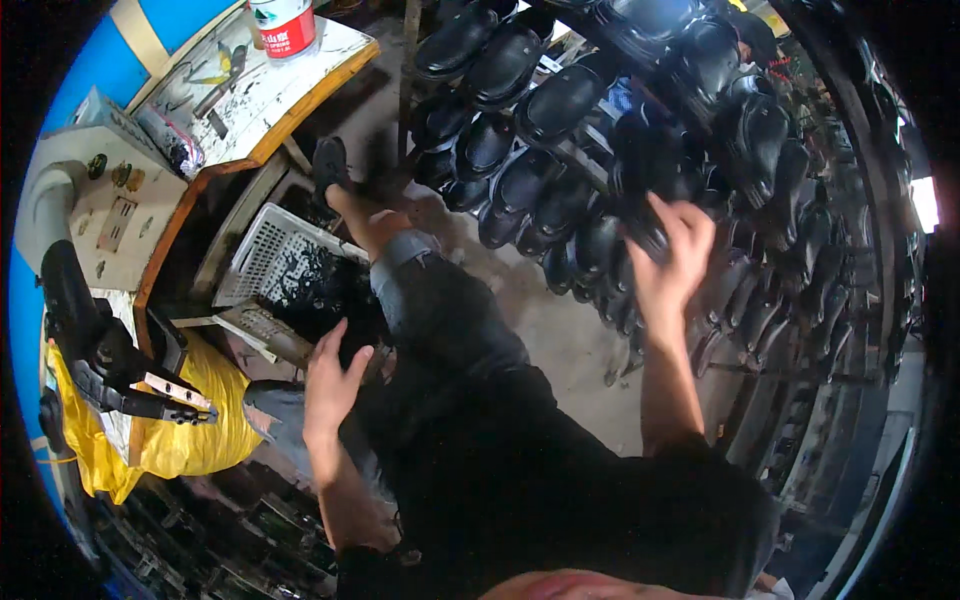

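My right hand [672,255] is raised at the shoe rack on the right. Its thumb and fingers close round the near end of a black shoe [638,165], whose far end blends into the dark shoes behind. Over my lap on the left, my left hand [335,380] is empty, its thumb and fingers apart. Beyond that hand sits a white plastic basket [245,262] with small black scraps inside. Many glossy black shoes [565,100] hang in rows on the rack.
A worktable [335,45] at the upper left bears a red-and-white tub [283,28] and hand tools. A machine with a black arm [85,320] stands at the left, above a yellow plastic bag [205,420]. Metal rack bars [870,210] run along the right.
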Demonstrator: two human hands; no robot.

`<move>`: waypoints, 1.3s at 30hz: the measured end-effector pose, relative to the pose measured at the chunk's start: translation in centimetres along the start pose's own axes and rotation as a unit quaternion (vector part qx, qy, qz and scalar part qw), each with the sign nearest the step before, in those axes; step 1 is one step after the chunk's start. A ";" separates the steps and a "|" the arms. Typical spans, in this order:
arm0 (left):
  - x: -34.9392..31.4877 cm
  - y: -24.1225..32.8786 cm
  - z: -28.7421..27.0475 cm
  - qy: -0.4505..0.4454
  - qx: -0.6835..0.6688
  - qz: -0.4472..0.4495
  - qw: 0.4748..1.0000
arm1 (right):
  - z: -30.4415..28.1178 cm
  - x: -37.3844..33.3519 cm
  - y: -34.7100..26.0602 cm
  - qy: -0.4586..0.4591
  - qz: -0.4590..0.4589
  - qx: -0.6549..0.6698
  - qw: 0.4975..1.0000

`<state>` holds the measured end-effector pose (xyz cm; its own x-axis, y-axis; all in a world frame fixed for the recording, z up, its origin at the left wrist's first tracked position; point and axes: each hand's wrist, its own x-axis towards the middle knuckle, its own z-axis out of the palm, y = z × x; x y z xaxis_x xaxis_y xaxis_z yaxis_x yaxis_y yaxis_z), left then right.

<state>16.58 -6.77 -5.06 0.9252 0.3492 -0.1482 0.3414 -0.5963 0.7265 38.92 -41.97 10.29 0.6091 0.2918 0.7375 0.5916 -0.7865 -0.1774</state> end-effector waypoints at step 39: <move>-3.5 -0.9 -4.3 0.085 -0.662 0.048 0.743 | 13.6 -5.5 -9.5 -0.289 0.333 0.766 0.468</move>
<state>12.32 -4.37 -2.26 0.8618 0.5050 -0.0482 -0.2916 0.5708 0.7676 37.06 -28.70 -0.93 0.7074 0.7059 -0.0347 -0.4165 0.3768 -0.8274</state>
